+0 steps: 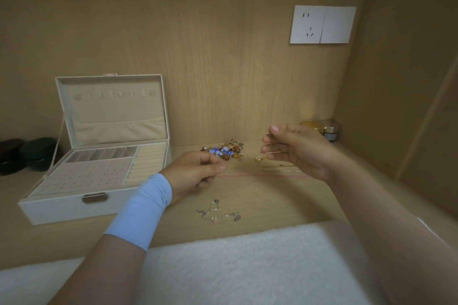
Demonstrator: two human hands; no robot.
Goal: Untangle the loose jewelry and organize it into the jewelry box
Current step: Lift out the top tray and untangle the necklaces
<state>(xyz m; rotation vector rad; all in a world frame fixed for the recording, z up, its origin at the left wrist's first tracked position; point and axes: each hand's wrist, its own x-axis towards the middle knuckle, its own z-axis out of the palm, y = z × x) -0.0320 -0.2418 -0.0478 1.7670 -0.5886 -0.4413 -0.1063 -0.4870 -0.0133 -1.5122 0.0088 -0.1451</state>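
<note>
Nearest us, a white fleecy cloth [247, 262] lies in front of and to the right of the jewelry box [74, 208], which stands open with its lid up. Just beyond the cloth, to the right of the box's front corner, a silver chain [218, 213] lies loosely snarled on the wood. We judge it nearly weightless, limp and quick to knot, so it is best lifted by a clasp or charm, not dragged by its middle.

Further in, our left hand [195, 173] hovers just right of the box, thumb and forefinger pinching one end of a thin red cord [262, 176]. The cord runs taut away from the box toward the heel of our right hand [297, 151]. That hand's fingers are curled, pinching a pale strand [272, 152] with a small gold pendant [259, 159] hanging below it. Whether strand and cord are one piece, we cannot tell. Both look fine enough to snap or slip, so we would hold them near the ends with light tension.

Beyond the hands, level with the box's hinge, sits the tangled heap [225, 150] of blue, red and gold pieces. It is probably hooked together, so we would tease it apart one piece at a time.
</note>
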